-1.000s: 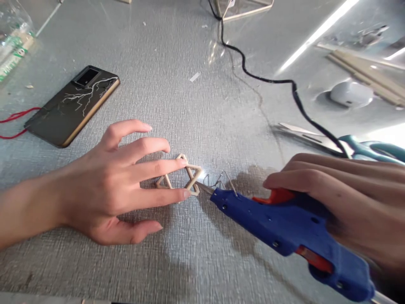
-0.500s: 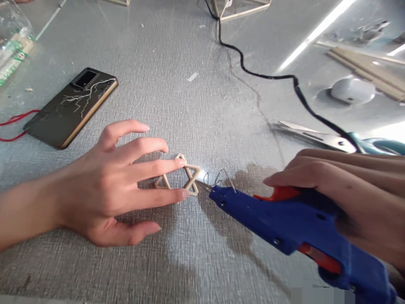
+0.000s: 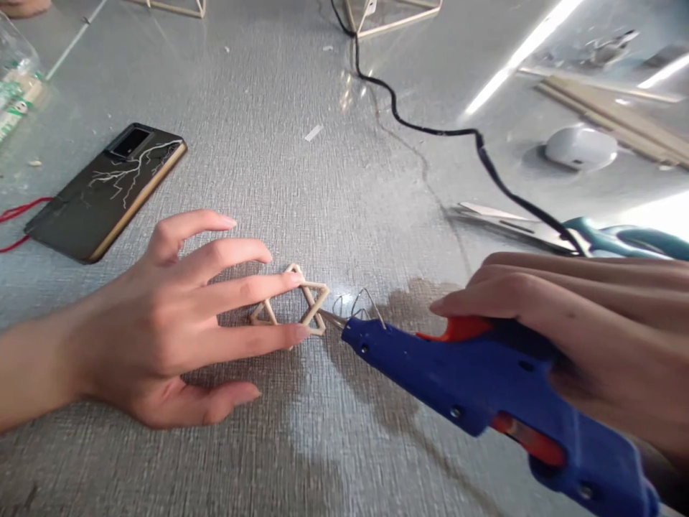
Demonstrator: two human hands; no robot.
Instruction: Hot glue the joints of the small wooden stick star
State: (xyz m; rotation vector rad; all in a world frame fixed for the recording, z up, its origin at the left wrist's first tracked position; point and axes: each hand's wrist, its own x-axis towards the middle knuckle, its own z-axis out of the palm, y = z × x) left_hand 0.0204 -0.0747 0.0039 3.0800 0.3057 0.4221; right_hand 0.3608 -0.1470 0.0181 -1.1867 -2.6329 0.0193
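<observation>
A small star made of thin wooden sticks (image 3: 313,298) lies flat on the grey textured table (image 3: 301,187). My left hand (image 3: 183,316) is spread over it, two fingertips pressing the sticks down. My right hand (image 3: 586,345) grips a blue glue gun (image 3: 484,395) with an orange trigger, one finger lying along the trigger. The gun's metal nozzle touches the star's right point, with its wire stand sticking up just behind the nozzle.
A dark phone (image 3: 105,190) with a red cord lies at the left. The gun's black cable (image 3: 430,129) snakes back across the table. Teal-handled scissors (image 3: 565,233), a white earbud case (image 3: 581,147) and wooden sticks (image 3: 619,118) lie at the right. Stick frames stand at the far edge.
The view has shifted slightly, so everything sits a little more to the left. Both hands, the star and the glue gun keep the same positions relative to each other.
</observation>
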